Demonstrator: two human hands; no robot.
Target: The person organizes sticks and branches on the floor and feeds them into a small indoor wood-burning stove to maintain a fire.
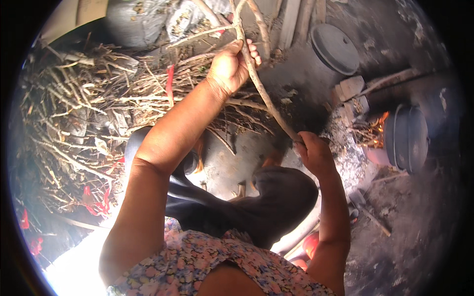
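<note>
A long, slightly bent branch runs between my two hands, forking into thinner twigs at its far end. My left hand is closed round it just below the fork, arm stretched forward. Lower and to the right, my right hand grips the branch's near end, which its fingers mostly hide. The branch is held up in front of my bent knees. Behind and left of it lies a big heap of dry sticks, with a red strip among them.
On the right, a dark pot sits beside a fire fed with burning sticks, ash around it. A round grey lid leans at the far right, near some bricks. A small tool with a handle lies on the floor.
</note>
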